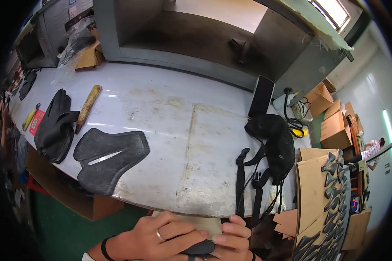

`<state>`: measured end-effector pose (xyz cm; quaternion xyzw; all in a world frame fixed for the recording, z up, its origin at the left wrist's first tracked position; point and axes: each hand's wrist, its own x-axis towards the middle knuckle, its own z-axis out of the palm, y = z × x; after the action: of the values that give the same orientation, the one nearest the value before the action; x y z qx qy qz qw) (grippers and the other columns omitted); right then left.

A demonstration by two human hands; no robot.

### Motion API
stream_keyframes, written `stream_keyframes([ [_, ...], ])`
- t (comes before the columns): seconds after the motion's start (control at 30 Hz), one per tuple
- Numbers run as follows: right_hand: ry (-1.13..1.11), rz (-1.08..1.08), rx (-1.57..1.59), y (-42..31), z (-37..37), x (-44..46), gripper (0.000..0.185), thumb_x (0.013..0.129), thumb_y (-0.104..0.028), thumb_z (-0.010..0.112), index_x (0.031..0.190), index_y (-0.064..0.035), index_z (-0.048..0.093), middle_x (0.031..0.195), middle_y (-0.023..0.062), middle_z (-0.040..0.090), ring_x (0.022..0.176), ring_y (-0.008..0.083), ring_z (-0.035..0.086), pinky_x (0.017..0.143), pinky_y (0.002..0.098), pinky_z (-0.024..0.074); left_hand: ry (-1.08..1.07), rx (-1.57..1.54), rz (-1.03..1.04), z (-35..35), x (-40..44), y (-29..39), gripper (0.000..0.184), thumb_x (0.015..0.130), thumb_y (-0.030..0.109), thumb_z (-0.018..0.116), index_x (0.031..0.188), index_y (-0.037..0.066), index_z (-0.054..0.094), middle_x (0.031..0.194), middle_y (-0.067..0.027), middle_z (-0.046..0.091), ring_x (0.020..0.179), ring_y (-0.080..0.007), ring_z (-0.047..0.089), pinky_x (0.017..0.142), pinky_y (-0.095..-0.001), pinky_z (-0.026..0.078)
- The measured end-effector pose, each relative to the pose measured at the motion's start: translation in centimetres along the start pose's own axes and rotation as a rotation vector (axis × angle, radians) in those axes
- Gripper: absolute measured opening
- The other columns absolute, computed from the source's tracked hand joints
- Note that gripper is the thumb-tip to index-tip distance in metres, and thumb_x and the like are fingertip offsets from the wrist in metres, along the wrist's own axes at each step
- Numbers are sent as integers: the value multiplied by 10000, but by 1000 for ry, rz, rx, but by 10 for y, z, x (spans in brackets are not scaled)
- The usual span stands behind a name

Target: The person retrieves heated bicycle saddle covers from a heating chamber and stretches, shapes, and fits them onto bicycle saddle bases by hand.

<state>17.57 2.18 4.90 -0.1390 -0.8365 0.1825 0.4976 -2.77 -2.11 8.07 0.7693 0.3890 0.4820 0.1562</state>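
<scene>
At the bottom edge of the view, my left hand (154, 238), with a ring on one finger, lies over a black rounded piece (199, 247). My right hand (231, 240) grips the same piece from the other side, its fingers curled. Most of the piece is hidden by the hands and the frame edge, so its kind does not show. On the table beyond lies a flat black saddle-shaped pad (131, 145) with a long slot. To its left rest a folded black saddle-like cover (57, 126) and a tool with a worn wooden handle (90, 102).
A black pouch with straps (272, 145) and a phone (261, 96) lie on the table's right side. A grey cabinet (148, 56) borders the back. Several black pieces sit on a cardboard-covered stand (311, 182) at right. A cardboard box (85, 204) stands below the left edge.
</scene>
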Motion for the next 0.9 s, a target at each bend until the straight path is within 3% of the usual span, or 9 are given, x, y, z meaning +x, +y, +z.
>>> stream_keyframes([
  [0.17,22,-105,20,9,7,-11,294,919,-358,621,890,-67,591,1063,92,556,1049,305,546,940,533,444,6,3,59,0,3,0,361,845,344,621,969,8,672,897,-106,608,661,-260,559,530,-338,469],
  [0.27,341,-251,60,16,27,-13,283,911,-343,639,900,-64,587,1024,83,539,1014,295,554,908,532,462,-22,9,59,-3,1,0,354,844,335,622,971,9,672,897,-97,611,654,-252,553,519,-330,465],
  [0.47,129,-153,156,12,9,0,340,886,-382,664,872,-55,571,968,99,528,909,286,563,832,518,480,-36,190,155,-5,-3,6,293,822,282,658,967,29,682,894,-68,584,643,-222,538,499,-308,449],
  [0.57,-8,95,302,11,10,12,344,919,-341,638,820,-27,540,844,109,531,748,251,549,707,420,475,11,300,159,-4,-3,11,311,781,243,701,1008,31,687,923,-58,571,672,-213,539,511,-295,452],
  [0.63,22,450,718,16,22,-22,446,811,-306,759,1039,28,571,1237,258,496,1109,434,563,917,528,482,-38,343,26,-3,-2,14,392,747,220,726,1080,20,677,956,-68,572,711,-221,544,527,-299,462],
  [0.67,1,475,725,22,23,-24,659,778,-410,771,1190,16,483,1271,284,477,1141,418,538,985,549,411,-84,253,-79,-5,-1,16,504,739,185,741,1188,-11,623,992,-114,580,765,-268,562,592,-348,484],
  [0.77,278,448,640,23,40,-20,766,787,-403,764,1313,-1,378,1285,311,459,1209,413,490,1041,543,359,35,90,-190,11,-8,16,605,750,114,748,1292,-40,528,1069,-185,584,834,-340,579,705,-430,487],
  [0.8,298,439,650,22,43,-20,850,780,-406,768,1374,-19,299,1290,321,452,1249,411,455,1076,543,312,-12,-5,-217,11,-12,16,767,759,38,741,1418,-47,359,1142,-240,573,906,-389,586,804,-477,461],
  [0.9,176,441,643,22,39,-20,869,780,-400,771,1393,-31,277,1297,320,449,1258,420,450,1069,548,319,-42,-51,-258,10,-16,15,874,771,2,722,1482,-29,215,1180,-254,565,945,-399,586,826,-484,453],
])
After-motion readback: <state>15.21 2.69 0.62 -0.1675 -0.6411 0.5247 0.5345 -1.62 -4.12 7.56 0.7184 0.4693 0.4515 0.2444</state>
